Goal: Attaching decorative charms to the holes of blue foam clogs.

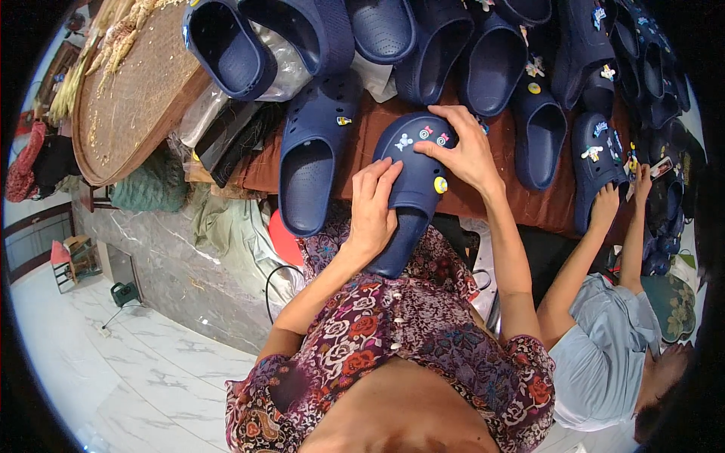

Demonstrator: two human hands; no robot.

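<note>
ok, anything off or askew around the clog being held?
Nothing damaged or spilled. The left hand and right hand hold a navy clog with small charms on its toe. One oddity: the plain clog beside it lies partly over the table edge, and crumpled plastic bags sit among the shoes.

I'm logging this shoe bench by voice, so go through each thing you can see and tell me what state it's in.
Left hand: gripping the held clog's side.
Right hand: fingers pressed on the clog's toe.
Held clog: navy, charms fitted, off the table.
Plain clog: lying flat, one charm.
Back-row clogs: packed side by side, several with charms.
Woven tray: tilted, husks on it.
Co-worker's hand: touching another clog.
</note>
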